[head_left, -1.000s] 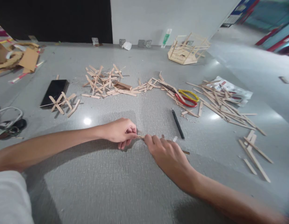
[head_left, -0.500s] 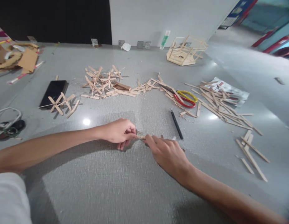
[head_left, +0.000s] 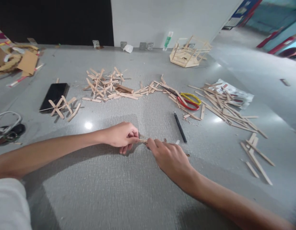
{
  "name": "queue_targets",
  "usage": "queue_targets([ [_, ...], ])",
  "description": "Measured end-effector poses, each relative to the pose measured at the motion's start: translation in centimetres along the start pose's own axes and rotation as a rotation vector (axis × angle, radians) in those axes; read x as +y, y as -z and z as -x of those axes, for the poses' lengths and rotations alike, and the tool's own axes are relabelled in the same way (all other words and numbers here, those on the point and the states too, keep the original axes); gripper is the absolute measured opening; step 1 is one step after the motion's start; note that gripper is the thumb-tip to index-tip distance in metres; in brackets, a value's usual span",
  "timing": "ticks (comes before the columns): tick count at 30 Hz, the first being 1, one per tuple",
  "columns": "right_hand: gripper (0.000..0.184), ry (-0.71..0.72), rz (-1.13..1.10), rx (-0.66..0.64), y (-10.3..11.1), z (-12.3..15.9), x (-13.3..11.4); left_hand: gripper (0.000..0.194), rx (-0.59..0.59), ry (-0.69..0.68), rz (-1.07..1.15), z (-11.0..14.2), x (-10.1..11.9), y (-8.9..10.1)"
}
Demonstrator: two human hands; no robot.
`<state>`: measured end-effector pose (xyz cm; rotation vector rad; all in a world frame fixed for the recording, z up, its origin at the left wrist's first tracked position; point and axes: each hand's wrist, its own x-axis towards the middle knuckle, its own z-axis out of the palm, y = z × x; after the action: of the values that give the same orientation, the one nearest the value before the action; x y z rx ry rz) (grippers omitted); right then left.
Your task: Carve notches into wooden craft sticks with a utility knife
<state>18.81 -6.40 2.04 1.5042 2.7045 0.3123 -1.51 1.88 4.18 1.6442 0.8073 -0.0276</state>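
Observation:
Between my hands runs a short, pale wooden craft stick (head_left: 143, 141), with only a small middle stretch showing. My left hand (head_left: 124, 135) pinches its left end between thumb and curled fingers. Closed over the right end is my right hand (head_left: 168, 156), palm down, which hides the rest of it. Small scraps lie close behind the right hand, and a brown tip (head_left: 187, 155) shows at its far side. A black pen (head_left: 180, 127) lies behind that hand.
Craft sticks (head_left: 105, 83) are heaped at the back, with scissors (head_left: 189, 101) among them. More sticks (head_left: 224, 107) lie right, partly on a plastic packet (head_left: 243, 97). A stick frame model (head_left: 187, 59) stands behind. Crossed sticks (head_left: 57, 108) rest by a black phone (head_left: 53, 95).
Both hands keep their grip in nearly the same place. The visible part of the stick has turned slightly between the fingers. The whole view has shifted a little.

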Motion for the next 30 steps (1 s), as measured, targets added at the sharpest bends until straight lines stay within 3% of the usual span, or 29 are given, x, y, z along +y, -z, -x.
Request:
queue_targets([
  [10,0.025,-0.02,0.182,-0.052,0.8,-0.1,-0.9,0.031,0.001,-0.012,-0.029,-0.3,-0.4,0.0],
  [18,0.015,0.061,-0.048,-0.086,-0.3,0.2,0.8,0.029,-0.017,-0.014,0.002,-0.2,-0.2,0.1],
  [30,0.013,0.0,-0.033,-0.118,-0.1,0.1,0.4,0.025,-0.004,0.005,-0.017,0.0,0.2,0.0],
])
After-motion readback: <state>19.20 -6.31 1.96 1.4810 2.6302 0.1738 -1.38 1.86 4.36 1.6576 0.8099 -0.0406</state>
